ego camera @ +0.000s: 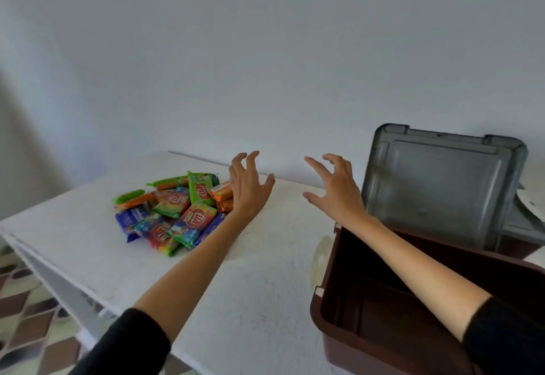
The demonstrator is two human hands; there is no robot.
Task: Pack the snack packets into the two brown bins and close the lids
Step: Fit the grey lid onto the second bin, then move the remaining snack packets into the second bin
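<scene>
Empty hands, packets not binned yet

Our left hand (249,187) and right hand (339,190) hovered above the white surface (259,301), fingers spread, holding nothing. Snack packets (177,212) lay piled at the left, just beside the left hand; the brown bin (315,308) stood near right, its grey lid (439,186) up.

packets (174,212) left on table (259,301), bin (383,330) right (perhaps another behind)

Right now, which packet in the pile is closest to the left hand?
The orange packet with the white patch, partly hidden behind the left hand; the rest of the pile lies farther left.
</scene>
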